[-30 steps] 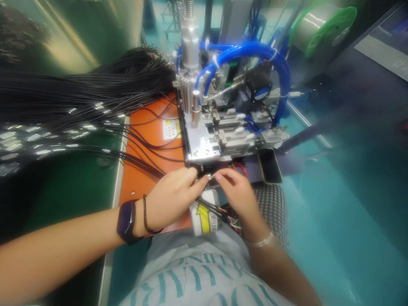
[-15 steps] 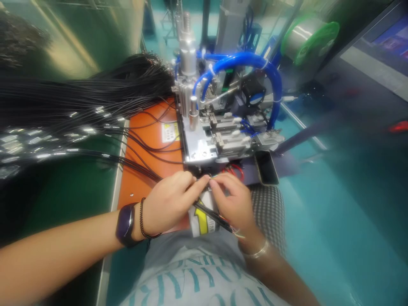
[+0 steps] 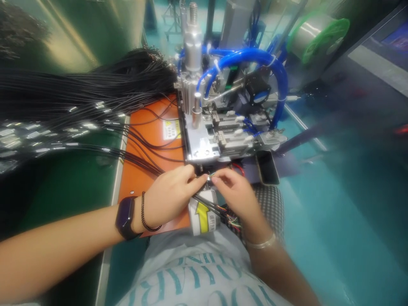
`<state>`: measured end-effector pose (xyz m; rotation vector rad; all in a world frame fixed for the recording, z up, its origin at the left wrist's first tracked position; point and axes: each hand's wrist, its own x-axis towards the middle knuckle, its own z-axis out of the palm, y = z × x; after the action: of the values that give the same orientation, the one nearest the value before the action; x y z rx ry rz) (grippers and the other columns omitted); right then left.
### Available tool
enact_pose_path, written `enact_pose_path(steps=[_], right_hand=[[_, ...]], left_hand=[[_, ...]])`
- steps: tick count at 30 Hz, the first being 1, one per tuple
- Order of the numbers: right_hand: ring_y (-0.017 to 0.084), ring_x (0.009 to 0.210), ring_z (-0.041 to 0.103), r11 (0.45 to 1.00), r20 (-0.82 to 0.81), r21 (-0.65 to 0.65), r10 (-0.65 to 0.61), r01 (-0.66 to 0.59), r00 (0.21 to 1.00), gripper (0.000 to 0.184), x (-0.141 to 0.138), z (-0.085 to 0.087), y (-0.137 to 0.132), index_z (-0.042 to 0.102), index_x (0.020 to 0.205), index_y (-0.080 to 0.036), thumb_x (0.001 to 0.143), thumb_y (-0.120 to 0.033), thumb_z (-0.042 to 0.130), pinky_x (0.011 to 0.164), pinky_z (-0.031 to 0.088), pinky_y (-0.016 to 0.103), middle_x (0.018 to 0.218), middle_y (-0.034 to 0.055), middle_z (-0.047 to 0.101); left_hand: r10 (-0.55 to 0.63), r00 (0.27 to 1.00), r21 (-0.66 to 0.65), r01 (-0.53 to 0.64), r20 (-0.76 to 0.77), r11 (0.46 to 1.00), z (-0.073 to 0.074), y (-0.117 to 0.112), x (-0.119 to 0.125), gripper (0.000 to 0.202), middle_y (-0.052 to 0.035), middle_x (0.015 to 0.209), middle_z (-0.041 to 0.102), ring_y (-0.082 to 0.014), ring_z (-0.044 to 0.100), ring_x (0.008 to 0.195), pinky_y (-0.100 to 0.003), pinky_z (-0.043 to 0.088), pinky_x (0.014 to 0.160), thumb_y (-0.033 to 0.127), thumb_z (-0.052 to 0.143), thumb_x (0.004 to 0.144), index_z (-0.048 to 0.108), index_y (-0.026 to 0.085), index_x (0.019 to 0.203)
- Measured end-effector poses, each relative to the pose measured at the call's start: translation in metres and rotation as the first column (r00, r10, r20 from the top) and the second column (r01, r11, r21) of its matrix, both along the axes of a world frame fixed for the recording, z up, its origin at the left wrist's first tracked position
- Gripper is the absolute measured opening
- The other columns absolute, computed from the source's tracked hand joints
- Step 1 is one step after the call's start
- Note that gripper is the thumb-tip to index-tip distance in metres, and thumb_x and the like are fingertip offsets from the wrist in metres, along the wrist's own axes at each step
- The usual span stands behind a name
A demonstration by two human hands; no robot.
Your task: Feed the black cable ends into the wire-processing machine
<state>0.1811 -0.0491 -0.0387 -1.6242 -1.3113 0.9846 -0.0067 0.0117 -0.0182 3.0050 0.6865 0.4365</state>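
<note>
My left hand (image 3: 172,193) is closed over a bundle of black cables (image 3: 142,160), its thumb and finger reaching to the front edge of the metal machine (image 3: 202,148). Opposite it, my right hand (image 3: 237,193) pinches thin coloured wires (image 3: 213,174) at a cable's end; the fingertips of both hands nearly meet there. Beneath the hands, more cables come out to the right, and their stripped ends show loose coloured wires (image 3: 234,222). A white block with a yellow arrow (image 3: 202,216) sits just below those cables.
A large heap of black cables (image 3: 105,85) lies at the left, many with shiny ends. An orange plate (image 3: 153,123) carries the machine, with blue hoses (image 3: 280,80) arching over it. A phone (image 3: 267,168) lies to the right, above a checkered seat (image 3: 269,208). A green-rimmed spool (image 3: 318,38) stands behind.
My right hand's fingers have shifted slightly at the wires, and its wrist has moved a little right. The loose wire ends below are now more visible. The view has shifted slightly.
</note>
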Motion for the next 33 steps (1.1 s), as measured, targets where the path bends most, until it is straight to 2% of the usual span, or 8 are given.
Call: enact_pose_path(steps=[7, 14, 22, 29, 33], right_hand=[[0.014, 0.069, 0.053, 0.99, -0.127, -0.138, -0.015, -0.003, 0.992, 0.013, -0.001, -0.005, 0.004, 0.058, 0.075, -0.019, 0.083, -0.029, 0.053, 0.065, 0.041, 0.026, 0.073, -0.0016, 0.058], [0.013, 0.066, 0.05, 0.993, -0.144, -0.121, -0.025, 0.007, 0.989, 0.009, 0.001, -0.006, 0.005, 0.056, 0.072, -0.019, 0.079, -0.025, 0.053, 0.062, 0.039, 0.025, 0.07, -0.0024, 0.054], [0.009, 0.052, 0.037, 0.99, -0.29, -0.14, -0.061, 0.021, 0.955, 0.016, -0.004, -0.021, 0.008, 0.053, 0.072, -0.019, 0.078, -0.034, 0.056, 0.051, 0.032, 0.023, 0.06, -0.0058, 0.044], [0.011, 0.058, 0.045, 0.994, -0.345, -0.074, -0.099, 0.078, 0.933, 0.013, -0.004, -0.027, 0.006, 0.059, 0.083, -0.02, 0.078, -0.032, 0.059, 0.05, 0.036, 0.022, 0.071, -0.0023, 0.055], [0.013, 0.063, 0.051, 0.992, -0.293, -0.046, -0.125, 0.116, 0.948, 0.016, -0.004, -0.025, 0.005, 0.061, 0.084, -0.02, 0.08, -0.036, 0.058, 0.055, 0.041, 0.024, 0.076, -0.0003, 0.059]], left_hand=[[0.028, 0.996, 0.003, -0.028, -0.086, 1.0, 0.004, -0.001, 0.001, 0.038, -0.0042, 0.083, 0.05, -0.0152, 0.044, 0.067, -0.026, 0.034, 0.056, 0.008, 0.036, 0.085, 0.055, 0.021, 0.116], [0.043, 0.988, -0.014, -0.045, -0.151, 0.999, 0.009, 0.002, 0.003, 0.036, -0.0033, 0.085, 0.051, -0.0162, 0.045, 0.072, -0.028, 0.036, 0.062, 0.007, 0.036, 0.086, 0.055, 0.023, 0.113], [0.032, 0.988, -0.022, -0.035, -0.151, 0.999, 0.007, 0.003, 0.004, 0.031, -0.003, 0.086, 0.051, -0.017, 0.046, 0.074, -0.03, 0.038, 0.064, 0.014, 0.037, 0.091, 0.054, 0.024, 0.115], [0.035, 0.969, -0.074, -0.054, -0.245, 0.996, 0.016, 0.002, 0.005, 0.034, -0.0044, 0.091, 0.052, -0.0176, 0.047, 0.079, -0.031, 0.039, 0.069, 0.014, 0.031, 0.094, 0.052, 0.023, 0.119], [0.029, 0.965, -0.072, -0.049, -0.261, 0.996, 0.017, 0.002, 0.006, 0.034, -0.0041, 0.091, 0.051, -0.0178, 0.047, 0.08, -0.032, 0.039, 0.068, 0.013, 0.034, 0.093, 0.051, 0.023, 0.121]])
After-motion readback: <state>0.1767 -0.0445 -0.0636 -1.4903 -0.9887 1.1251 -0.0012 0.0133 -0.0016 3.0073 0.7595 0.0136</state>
